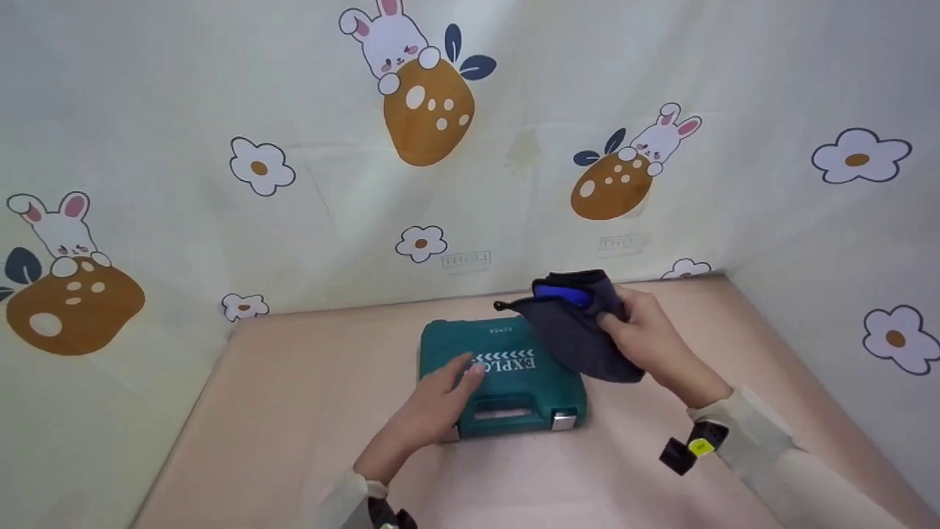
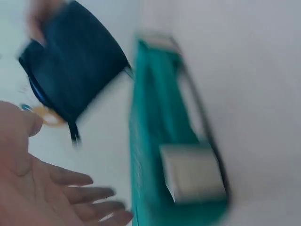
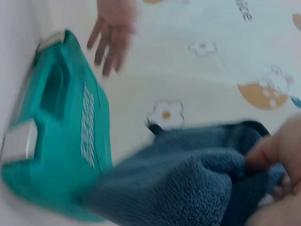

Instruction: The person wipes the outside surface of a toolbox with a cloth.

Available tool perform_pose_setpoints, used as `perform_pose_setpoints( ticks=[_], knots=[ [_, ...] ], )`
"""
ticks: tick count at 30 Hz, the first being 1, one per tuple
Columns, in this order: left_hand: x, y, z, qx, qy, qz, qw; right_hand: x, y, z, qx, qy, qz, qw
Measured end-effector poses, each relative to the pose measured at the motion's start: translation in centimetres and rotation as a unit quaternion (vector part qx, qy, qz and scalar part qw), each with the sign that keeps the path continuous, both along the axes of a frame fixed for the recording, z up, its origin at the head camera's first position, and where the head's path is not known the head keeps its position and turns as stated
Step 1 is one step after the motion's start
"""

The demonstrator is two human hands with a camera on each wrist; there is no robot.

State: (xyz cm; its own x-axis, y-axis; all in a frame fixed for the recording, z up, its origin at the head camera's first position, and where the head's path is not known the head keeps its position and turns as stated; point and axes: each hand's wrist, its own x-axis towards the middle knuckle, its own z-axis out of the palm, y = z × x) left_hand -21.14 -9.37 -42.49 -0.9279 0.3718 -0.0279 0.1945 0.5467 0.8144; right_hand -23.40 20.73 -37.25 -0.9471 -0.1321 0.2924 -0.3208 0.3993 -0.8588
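Observation:
A green plastic carry case (image 1: 529, 393) with white lettering lies flat, its handle and silver latches (image 1: 563, 419) on the near side. Over its left part hovers my left hand (image 1: 433, 404), fingers loosely straight and nothing in them; the right wrist view shows this hand (image 3: 115, 37) apart from the lid. My right hand (image 1: 646, 330) pinches a dark blue terry cloth (image 1: 573, 338) between thumb and fingers, holding it above the case's right side. The cloth is folded, with dark edging, a small corner loop (image 1: 503, 305) and a bright blue patch (image 1: 564, 295) in its fold.
The case lies on a pale pink tabletop (image 1: 316, 411). Behind and beside the table hangs a light curtain (image 1: 176, 110) printed with rabbits and flowers. A small black device with a yellow mark (image 1: 700, 447) is strapped to the right wrist.

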Motion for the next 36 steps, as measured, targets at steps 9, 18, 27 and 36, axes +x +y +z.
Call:
perform_pose_setpoints(
  ticks=[9,18,27,36],
  knots=[
    [-1.7,5.2,1.0,0.395,-0.180,0.013,0.9005,1.9,-9.5,-3.0,0.009,0.061,0.121,0.9908],
    [-2.6,3.0,0.0,0.431,-0.209,0.127,0.8684,2.0,-9.0,-5.3,0.134,0.019,0.259,0.9562],
    [-4.2,-1.9,0.2,0.421,-0.107,0.197,0.8791,0.9,-4.4,-9.8,0.263,-0.014,0.235,0.9356],
    [-5.9,-5.0,-1.9,0.258,0.034,0.271,0.9269,-0.3,-2.3,-11.8,0.306,-0.012,0.165,0.9376]
  ],
)
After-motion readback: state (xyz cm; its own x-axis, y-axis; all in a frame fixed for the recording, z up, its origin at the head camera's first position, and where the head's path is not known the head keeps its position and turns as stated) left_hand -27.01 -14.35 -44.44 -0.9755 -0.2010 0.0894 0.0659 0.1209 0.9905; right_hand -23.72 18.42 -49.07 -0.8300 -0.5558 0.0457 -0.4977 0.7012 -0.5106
